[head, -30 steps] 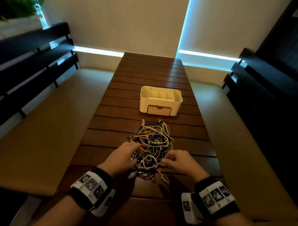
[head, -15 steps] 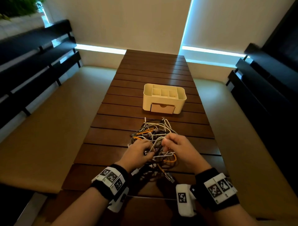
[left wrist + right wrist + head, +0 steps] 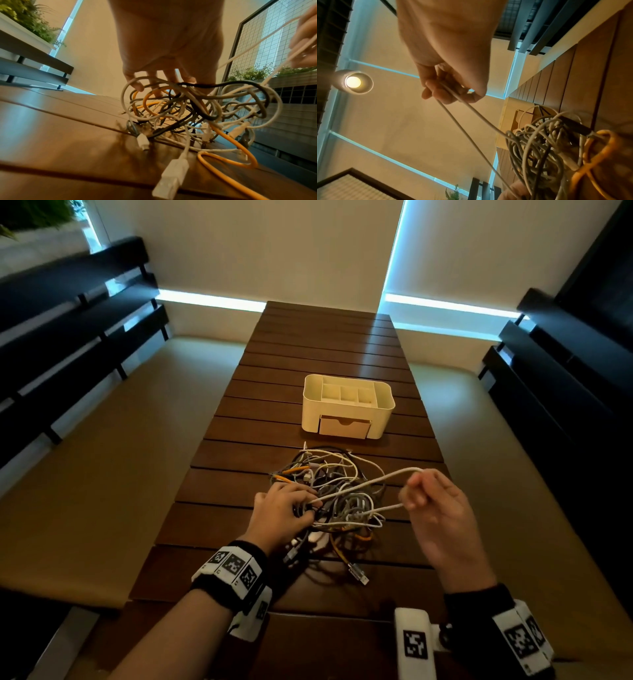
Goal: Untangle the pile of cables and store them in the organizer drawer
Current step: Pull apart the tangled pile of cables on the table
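A tangled pile of white, grey, black and orange cables [image 3: 337,494] lies on the wooden slatted table [image 3: 239,474]. My left hand [image 3: 286,508] sits on the pile's left side, its fingers [image 3: 159,81] curled down into the tangle [image 3: 197,112]. My right hand [image 3: 428,498] is raised to the right of the pile and pinches a loop of white cable [image 3: 376,481]; its two strands [image 3: 471,121] run taut from the right hand [image 3: 453,94] back into the pile [image 3: 547,148]. Beyond the pile stands the cream organizer [image 3: 347,402], its front drawer [image 3: 344,426] closed.
An orange cable [image 3: 342,553] and a metal USB plug [image 3: 358,573] trail from the pile toward me; a white USB plug [image 3: 171,175] lies close to my left wrist. Cushioned benches [image 3: 102,474] with dark slatted backs flank the table on both sides.
My right hand has risen and moved right, drawing a loop of white cable out of the pile. My left hand stays on the tangle's left side.
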`<state>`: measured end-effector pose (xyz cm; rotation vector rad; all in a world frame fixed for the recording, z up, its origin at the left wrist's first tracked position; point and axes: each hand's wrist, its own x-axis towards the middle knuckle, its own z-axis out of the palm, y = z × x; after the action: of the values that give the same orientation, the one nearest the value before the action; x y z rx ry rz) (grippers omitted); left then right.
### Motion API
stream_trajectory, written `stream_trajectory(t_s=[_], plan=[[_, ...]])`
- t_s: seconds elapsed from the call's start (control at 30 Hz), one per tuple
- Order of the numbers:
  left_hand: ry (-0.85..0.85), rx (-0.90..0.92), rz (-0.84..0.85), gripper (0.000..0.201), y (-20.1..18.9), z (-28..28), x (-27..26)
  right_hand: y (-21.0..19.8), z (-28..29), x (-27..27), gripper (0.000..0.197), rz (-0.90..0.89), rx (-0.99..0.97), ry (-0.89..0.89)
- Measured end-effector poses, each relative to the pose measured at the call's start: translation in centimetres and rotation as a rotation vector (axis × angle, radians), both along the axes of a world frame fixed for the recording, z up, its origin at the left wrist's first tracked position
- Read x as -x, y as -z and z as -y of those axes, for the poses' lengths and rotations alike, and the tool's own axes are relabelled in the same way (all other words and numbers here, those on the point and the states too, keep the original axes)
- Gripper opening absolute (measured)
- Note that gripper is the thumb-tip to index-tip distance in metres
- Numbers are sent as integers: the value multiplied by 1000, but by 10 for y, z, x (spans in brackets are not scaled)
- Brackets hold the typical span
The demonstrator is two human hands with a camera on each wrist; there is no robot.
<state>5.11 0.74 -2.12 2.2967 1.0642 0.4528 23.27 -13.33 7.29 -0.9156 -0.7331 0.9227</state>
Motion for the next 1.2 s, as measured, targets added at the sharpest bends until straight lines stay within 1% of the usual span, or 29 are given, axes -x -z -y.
stream_trajectory(t_s=[0.07, 0.13, 0.17, 0.2, 0.23, 0.27, 0.33, 0.37, 0.4, 0.43, 0.47, 0.5, 0.53, 0.57, 0.6, 0.63, 0.67, 0.7, 0.73, 0.77, 0.83, 0.9, 1.0, 1.07, 1.2], plan=[[-12, -26, -27, 16, 1, 1, -2, 4, 10, -8, 30, -56, -41, 14], [-29, -56, -33, 16, 1, 3, -5, 8, 21, -16, 30, -62, -51, -12], [-40, -64, -23, 18, 1, 4, -6, 8, 27, -19, 29, -30, -10, -29], [-53, -67, -15, 20, 2, 4, -8, 9, 31, -22, 27, 44, 75, -41], [-63, -74, -16, 22, 2, 5, -9, 9, 35, -26, 23, 172, 207, -50], [-71, -87, -21, 23, 3, 7, -9, 10, 36, -28, 19, 353, 389, -50], [-80, -141, -21, 23, 7, 9, -6, 12, 29, -33, 17, 736, 792, -24], [-82, -165, -23, 24, 9, 10, -5, 11, 24, -32, 22, 859, 938, 17], [-83, -184, -28, 24, 9, 11, -5, 9, 19, -29, 38, 949, 1012, 76], [-85, -202, -31, 25, 10, 12, -6, 6, 13, -22, 54, 1015, 1035, 142], [-86, -220, -27, 24, 11, 12, -7, 1, 7, -13, 63, 1088, 1014, 219], [-84, -236, -18, 23, 11, 14, -8, -6, 2, 0, 63, 1173, 944, 308], [-83, -251, -3, 22, 11, 14, -10, -12, -3, 13, 57, 1275, 812, 392], [-82, -267, 11, 22, 11, 14, -11, -19, -9, 25, 49, 1386, 629, 439], [-79, -280, 22, 23, 11, 15, -12, -23, -17, 38, 43, 1489, 445, 424], [-69, -296, 27, 25, 10, 16, -12, -25, -26, 49, 39, 1586, 322, 323], [-58, -327, 26, 25, 9, 18, -12, -23, -35, 58, 36, 1682, 277, 149], [-53, -366, 26, 21, 9, 19, -13, -19, -45, 65, 34, 1776, 326, -48], [-52, -403, 34, 15, 9, 19, -13, -11, -55, 68, 32, 1868, 425, -206], [-55, -417, 42, 13, 10, 20, -12, -4, -63, 69, 30, 1946, 528, -297], [-61, -379, 55, 20, 12, 21, -10, 5, -72, 66, 25, 2004, 699, -363], [-60, -341, 66, 27, 14, 23, -11, 8, -73, 63, 20, 1942, 750, -336], [-86, -292, 113, 29, 11, 26, -16, 2, -69, 61, 15, 1877, 725, -275], [-114, -290, 140, 30, 10, 25, -19, -9, -64, 60, 13, 1831, 681, -217], [-144, -256, 162, 36, 9, 19, -16, -36, -49, 52, 19, 1715, 562, -60]])
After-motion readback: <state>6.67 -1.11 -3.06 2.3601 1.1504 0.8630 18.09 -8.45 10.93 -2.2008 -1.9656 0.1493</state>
